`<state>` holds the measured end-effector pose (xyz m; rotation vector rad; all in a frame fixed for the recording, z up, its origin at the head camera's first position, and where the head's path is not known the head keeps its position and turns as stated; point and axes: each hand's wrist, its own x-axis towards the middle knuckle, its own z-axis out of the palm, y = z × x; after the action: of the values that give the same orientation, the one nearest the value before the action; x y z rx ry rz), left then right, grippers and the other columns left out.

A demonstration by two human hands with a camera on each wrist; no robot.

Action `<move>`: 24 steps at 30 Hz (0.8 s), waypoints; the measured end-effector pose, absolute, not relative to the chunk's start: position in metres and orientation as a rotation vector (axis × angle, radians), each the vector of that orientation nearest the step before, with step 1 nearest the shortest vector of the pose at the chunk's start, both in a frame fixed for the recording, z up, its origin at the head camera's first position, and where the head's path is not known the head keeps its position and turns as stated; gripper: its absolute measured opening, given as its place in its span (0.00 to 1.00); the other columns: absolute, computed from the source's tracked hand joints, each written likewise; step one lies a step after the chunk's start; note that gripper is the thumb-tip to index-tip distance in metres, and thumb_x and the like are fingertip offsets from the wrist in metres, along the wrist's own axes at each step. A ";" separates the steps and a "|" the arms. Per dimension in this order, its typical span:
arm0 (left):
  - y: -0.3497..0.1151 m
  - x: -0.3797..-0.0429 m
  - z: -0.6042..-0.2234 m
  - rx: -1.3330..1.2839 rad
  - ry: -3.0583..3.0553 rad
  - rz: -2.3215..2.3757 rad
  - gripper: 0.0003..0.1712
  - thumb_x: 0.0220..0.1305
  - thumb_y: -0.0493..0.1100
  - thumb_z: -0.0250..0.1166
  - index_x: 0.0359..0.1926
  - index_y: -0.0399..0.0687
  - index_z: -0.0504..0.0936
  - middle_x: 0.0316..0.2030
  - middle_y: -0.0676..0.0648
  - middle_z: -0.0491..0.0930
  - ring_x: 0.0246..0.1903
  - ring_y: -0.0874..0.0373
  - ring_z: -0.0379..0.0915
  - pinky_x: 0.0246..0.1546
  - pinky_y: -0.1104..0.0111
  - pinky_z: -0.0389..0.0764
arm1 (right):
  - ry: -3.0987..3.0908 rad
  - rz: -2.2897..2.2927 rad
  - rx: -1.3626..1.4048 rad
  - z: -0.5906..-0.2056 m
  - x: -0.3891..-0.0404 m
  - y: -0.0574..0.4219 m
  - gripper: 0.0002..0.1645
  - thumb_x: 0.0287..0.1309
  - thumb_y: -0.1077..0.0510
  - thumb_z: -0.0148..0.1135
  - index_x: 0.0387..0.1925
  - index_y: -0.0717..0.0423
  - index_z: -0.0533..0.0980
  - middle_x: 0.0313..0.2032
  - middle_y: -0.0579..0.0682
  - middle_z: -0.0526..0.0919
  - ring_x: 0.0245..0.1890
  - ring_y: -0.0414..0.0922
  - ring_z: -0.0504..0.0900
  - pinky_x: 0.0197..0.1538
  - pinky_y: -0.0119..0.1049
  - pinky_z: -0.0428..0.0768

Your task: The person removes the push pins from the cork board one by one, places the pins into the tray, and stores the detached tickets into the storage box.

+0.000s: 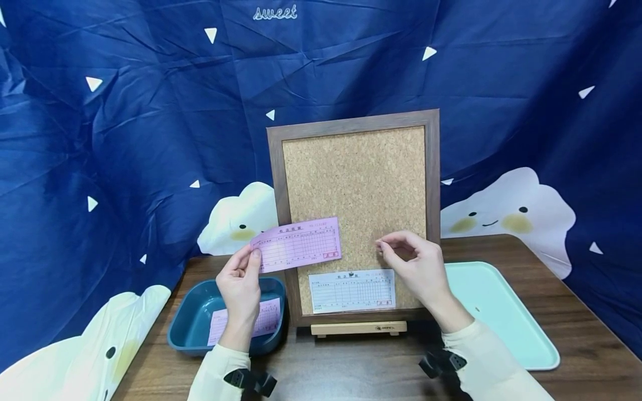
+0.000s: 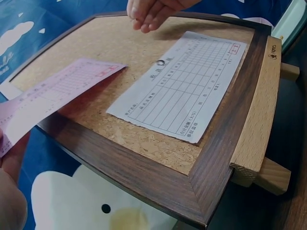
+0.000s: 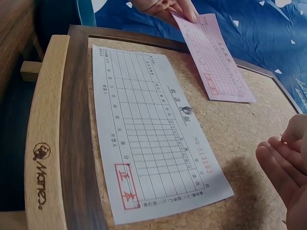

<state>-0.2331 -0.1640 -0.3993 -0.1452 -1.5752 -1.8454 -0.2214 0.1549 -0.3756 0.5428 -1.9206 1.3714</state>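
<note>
In the head view my left hand [image 1: 241, 284] pinches a pink receipt slip [image 1: 301, 245] by its left end, in front of the lower left of a framed cork board [image 1: 351, 178]. My right hand [image 1: 416, 262] has thumb and fingers pinched together before the board's right side. A tiny pin, mostly hidden, shows at those fingertips. Below, a white receipt slip [image 3: 144, 139] lies against the cork, fixed near its top edge by a metal thumbtack [image 3: 186, 110]. In the left wrist view the pink slip stands apart from the white one.
A dark teal basin [image 1: 188, 317] with another pink slip [image 1: 268, 318] stands at the left. On the right lies a mint-green tray [image 1: 511, 317] with a tiny object on it. The board rests on a wooden easel [image 1: 358, 329]; a blue cloth [image 1: 150, 139] hangs behind.
</note>
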 end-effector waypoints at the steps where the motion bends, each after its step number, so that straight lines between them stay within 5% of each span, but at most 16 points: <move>1: -0.165 -0.233 -0.399 -0.141 -1.576 -1.841 0.16 0.73 0.29 0.67 0.55 0.17 0.83 0.39 0.63 0.92 0.37 0.72 0.89 0.41 0.79 0.87 | -1.923 1.372 0.540 -0.375 -0.221 0.155 0.08 0.59 0.77 0.71 0.36 0.64 0.87 0.34 0.61 0.93 0.35 0.25 0.88 0.41 0.18 0.84; 24: -0.170 -0.232 -0.401 -0.166 -1.550 -1.858 0.17 0.73 0.28 0.66 0.55 0.15 0.81 0.39 0.63 0.92 0.38 0.71 0.90 0.42 0.78 0.87 | -1.972 1.329 0.490 -0.376 -0.215 0.169 0.09 0.60 0.76 0.72 0.37 0.63 0.87 0.35 0.59 0.93 0.35 0.25 0.88 0.41 0.18 0.84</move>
<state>-0.2317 -0.1700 -0.4006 -0.1664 -1.5497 -1.8578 -0.2150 0.1691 -0.3757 0.4902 -1.9724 1.3291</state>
